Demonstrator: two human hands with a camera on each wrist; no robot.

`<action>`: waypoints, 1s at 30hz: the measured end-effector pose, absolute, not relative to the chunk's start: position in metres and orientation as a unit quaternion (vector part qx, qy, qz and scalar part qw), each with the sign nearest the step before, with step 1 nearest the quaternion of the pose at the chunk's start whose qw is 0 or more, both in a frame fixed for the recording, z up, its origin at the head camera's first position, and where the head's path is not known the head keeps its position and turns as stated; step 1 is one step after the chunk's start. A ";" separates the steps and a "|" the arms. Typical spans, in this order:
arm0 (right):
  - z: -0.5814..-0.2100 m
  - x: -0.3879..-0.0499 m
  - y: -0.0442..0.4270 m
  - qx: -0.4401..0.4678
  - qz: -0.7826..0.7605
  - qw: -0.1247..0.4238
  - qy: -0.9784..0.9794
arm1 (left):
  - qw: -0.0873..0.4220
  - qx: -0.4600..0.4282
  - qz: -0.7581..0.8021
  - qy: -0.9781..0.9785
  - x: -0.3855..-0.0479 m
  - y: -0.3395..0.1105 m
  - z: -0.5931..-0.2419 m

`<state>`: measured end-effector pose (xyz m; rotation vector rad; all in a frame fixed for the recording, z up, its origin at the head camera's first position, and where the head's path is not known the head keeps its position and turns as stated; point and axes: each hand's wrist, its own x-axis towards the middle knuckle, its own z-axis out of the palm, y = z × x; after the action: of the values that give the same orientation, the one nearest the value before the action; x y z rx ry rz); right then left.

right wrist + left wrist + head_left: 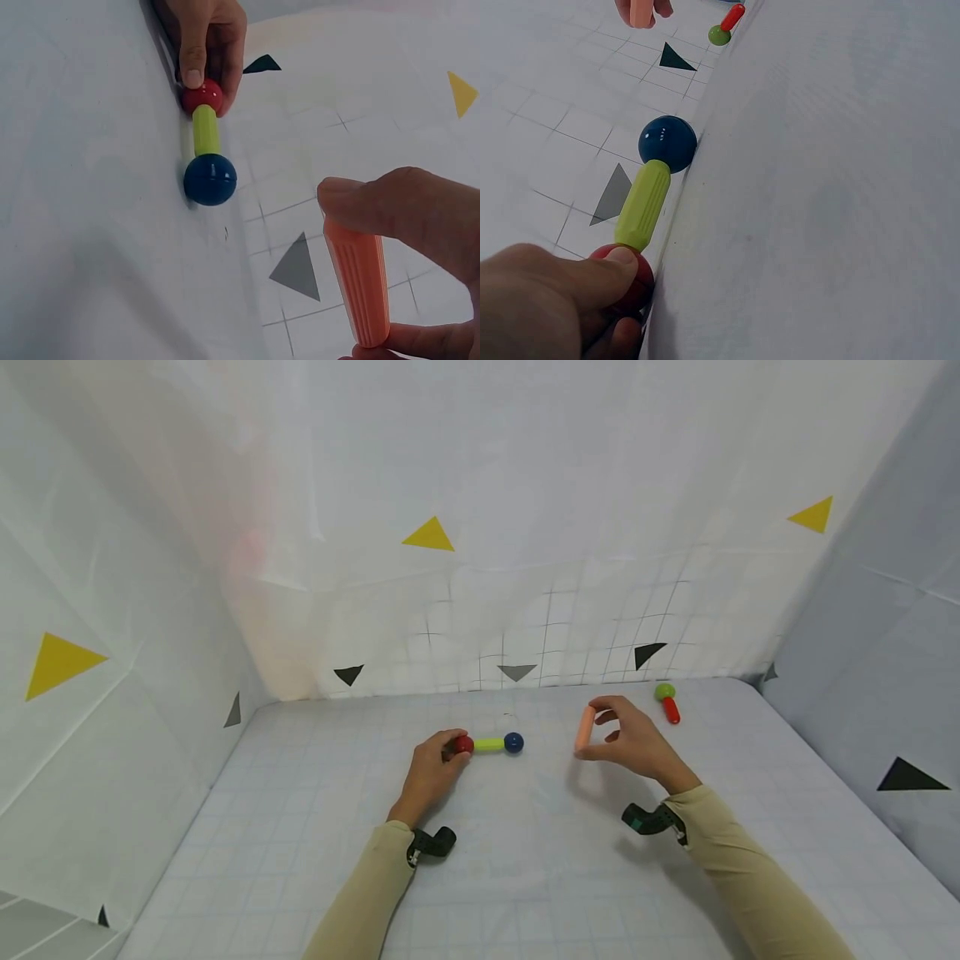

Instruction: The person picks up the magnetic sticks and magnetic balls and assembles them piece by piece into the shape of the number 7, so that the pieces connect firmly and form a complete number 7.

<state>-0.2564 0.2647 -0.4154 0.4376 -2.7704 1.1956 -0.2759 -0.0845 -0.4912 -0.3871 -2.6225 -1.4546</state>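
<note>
My left hand [432, 772] pinches a red ball [465, 744] at one end of a joined piece. From that ball a yellow-green ridged rod [489, 744] runs to a dark blue ball [513, 742]; the piece lies on the table. Right of it, my right hand [634, 742] holds an orange ridged rod [585, 728] by its two ends, between thumb and fingertips. In the right wrist view the orange rod [360, 285] is apart from the blue ball [210, 180].
A green ball [664, 691] joined to a red rod [671, 710] lies at the back right of the white table [300, 860]. White sheets with yellow and black triangles stand behind and on both sides.
</note>
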 end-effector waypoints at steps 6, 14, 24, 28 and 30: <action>-0.420 -0.257 0.253 0.152 0.385 0.046 -0.909 | 0.058 -0.125 -0.479 -0.867 -0.276 -0.085 -0.491; -0.422 -0.254 0.240 0.168 0.398 0.037 -0.901 | 0.057 -0.127 -0.485 -0.863 -0.276 -0.085 -0.491; -0.421 -0.252 0.222 0.188 0.402 0.039 -0.895 | 0.066 -0.140 -0.482 -0.862 -0.276 -0.086 -0.492; -0.421 -0.253 0.215 0.199 0.400 0.043 -0.893 | 0.069 -0.142 -0.483 -0.861 -0.277 -0.086 -0.493; -0.421 -0.254 0.211 0.202 0.401 0.044 -0.892 | 0.072 -0.147 -0.481 -0.861 -0.278 -0.086 -0.493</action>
<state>-0.2538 0.2109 -0.4207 0.6187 -2.7269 1.2268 -0.2775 -0.0863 -0.4931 -0.4420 -2.5888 -1.4455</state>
